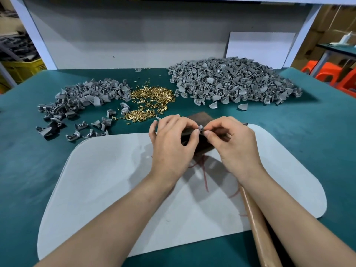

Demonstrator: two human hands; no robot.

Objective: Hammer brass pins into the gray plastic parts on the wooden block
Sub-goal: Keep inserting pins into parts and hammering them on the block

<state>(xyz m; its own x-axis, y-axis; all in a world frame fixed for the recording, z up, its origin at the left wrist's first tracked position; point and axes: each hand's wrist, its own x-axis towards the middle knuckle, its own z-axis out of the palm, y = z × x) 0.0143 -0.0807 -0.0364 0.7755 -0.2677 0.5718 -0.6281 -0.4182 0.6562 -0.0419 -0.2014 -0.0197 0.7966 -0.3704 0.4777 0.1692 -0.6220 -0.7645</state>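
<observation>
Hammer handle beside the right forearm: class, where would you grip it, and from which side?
Probably wrap the fingers round the hammer handle at its bare near stretch, from above, with the right hand. It lies on the green table, long and round, pointing toward the wooden block; its head is hidden.

Bright, even light falls from above and beyond the pale mat (pixel 96 180), so the left hand (pixel 171 143) and right hand (pixel 233 145) throw soft, overlapping gray shadows onto the mat's middle, with no glare on its matte surface. Over the mat's far edge the gray plastic part (pixel 201 129) pinched by both hands looks sharp, while the room far left and right of the mat is dimmer and smeared. Wide-angle distortion bows the mat's outline and tilts the white uprights (pixel 32 35) behind it.
</observation>
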